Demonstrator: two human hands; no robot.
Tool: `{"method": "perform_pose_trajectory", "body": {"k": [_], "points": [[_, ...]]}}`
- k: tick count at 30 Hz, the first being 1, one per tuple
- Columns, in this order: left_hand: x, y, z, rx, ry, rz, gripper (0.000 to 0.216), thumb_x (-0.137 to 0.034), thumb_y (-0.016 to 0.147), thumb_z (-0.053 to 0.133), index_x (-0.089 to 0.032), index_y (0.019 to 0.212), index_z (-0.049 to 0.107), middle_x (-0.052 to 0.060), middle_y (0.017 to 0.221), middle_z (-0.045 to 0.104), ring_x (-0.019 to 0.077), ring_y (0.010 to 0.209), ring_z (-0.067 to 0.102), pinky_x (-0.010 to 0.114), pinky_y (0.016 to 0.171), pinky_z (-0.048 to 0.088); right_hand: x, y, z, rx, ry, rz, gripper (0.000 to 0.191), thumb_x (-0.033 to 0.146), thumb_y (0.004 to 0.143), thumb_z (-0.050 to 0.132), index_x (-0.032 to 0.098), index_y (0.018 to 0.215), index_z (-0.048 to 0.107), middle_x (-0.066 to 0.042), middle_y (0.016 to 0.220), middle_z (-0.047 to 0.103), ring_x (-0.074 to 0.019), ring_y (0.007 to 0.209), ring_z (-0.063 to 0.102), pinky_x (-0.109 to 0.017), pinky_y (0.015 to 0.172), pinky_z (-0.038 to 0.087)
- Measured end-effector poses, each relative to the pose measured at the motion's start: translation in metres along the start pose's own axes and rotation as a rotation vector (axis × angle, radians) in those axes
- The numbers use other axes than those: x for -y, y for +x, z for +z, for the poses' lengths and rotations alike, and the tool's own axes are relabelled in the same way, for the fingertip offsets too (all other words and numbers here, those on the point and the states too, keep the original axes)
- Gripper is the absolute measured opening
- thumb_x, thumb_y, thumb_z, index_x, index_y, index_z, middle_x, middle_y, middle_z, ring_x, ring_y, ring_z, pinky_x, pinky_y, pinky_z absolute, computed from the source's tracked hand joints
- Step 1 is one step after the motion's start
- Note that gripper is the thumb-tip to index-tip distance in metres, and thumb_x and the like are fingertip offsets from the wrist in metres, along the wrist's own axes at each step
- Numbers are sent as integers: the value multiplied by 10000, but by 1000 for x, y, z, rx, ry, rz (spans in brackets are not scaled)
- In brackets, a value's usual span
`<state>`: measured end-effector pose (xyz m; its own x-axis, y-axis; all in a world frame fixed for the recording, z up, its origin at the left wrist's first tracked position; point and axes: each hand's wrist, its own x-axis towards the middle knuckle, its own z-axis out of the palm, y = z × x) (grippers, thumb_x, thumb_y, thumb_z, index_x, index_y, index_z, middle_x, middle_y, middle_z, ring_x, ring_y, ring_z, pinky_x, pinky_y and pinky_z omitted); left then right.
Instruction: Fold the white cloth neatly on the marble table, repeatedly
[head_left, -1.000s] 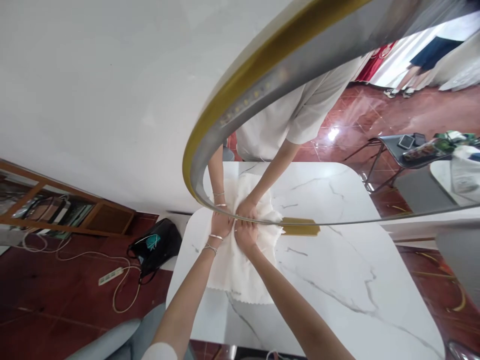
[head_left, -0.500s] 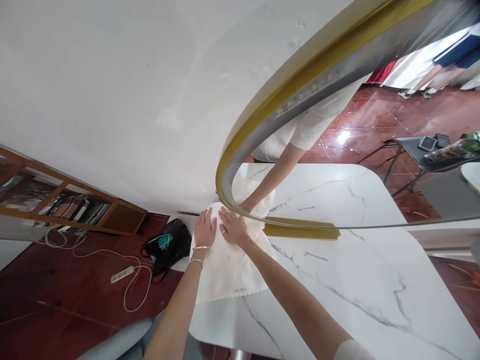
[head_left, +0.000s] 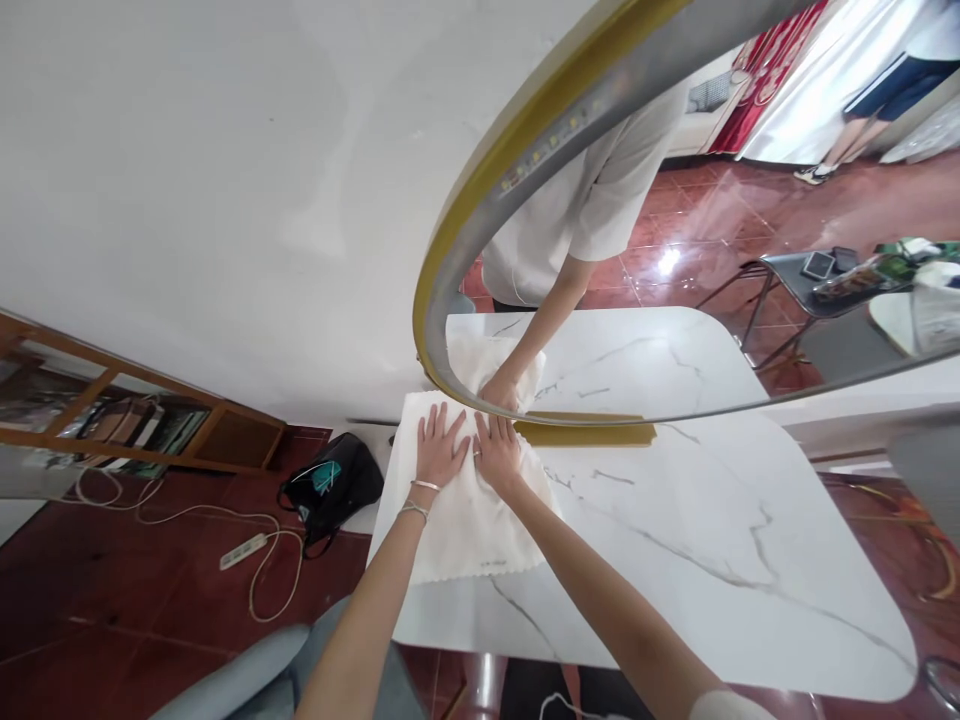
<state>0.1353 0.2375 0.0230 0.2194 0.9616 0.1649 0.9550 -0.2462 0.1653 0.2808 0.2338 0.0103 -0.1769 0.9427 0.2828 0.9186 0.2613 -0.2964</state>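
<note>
A white cloth (head_left: 465, 545) with a scalloped edge lies spread on the white marble-patterned table (head_left: 660, 560), against the wall. My left hand (head_left: 441, 446), with bracelets at the wrist, rests flat on it, fingers spread. Beside it my right hand (head_left: 496, 455), a ring on one finger, also lies on the cloth with its fingers stretched toward the mirror's bottom edge. The round gold-rimmed mirror (head_left: 431, 310) stands just beyond my hands on a gold base (head_left: 592, 433). It reflects an arm, the cloth and the table.
Left of the table, a black bag (head_left: 337, 485) sits on the floor near a white power strip (head_left: 243, 551) and its cable. A wooden cabinet (head_left: 135, 420) runs along the wall. Reflected in the mirror are a chair (head_left: 795, 290) holding items and a person's legs (head_left: 862, 125).
My left hand has moved right along the cloth and its fingers have spread wider. My right hand has shifted slightly right and forward. The camera view has turned a little.
</note>
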Motion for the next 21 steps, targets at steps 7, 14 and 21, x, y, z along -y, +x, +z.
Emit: {"method": "perform_pose_trajectory", "body": {"k": [7, 14, 21], "points": [[23, 2, -7, 37, 33, -90, 495, -427, 936, 406, -287, 1411, 412, 94, 1549, 245, 281, 1438, 192, 513, 1148, 177, 17, 37, 0, 245, 14, 206, 474, 365, 944, 375, 241, 1396, 442, -168, 1223, 578, -333, 1170, 481, -499, 990, 312], [38, -59, -16, -26, 27, -231, 487, -434, 954, 358, -288, 1417, 400, 109, 1553, 230, 309, 1431, 203, 564, 1104, 253, 44, 13, -1, 236, 51, -22, 637, 595, 883, 440, 319, 1448, 337, -157, 1503, 285, -445, 1368, 195, -707, 1020, 77], [14, -161, -32, -106, 18, -279, 480, -344, 961, 352, -267, 1435, 369, 83, 1568, 193, 276, 1431, 216, 480, 1107, 309, 62, -71, -30, 277, 196, -424, 712, 588, 912, 350, 136, 1462, 311, -160, 1544, 201, -380, 1430, 43, -616, 1128, 74]]}}
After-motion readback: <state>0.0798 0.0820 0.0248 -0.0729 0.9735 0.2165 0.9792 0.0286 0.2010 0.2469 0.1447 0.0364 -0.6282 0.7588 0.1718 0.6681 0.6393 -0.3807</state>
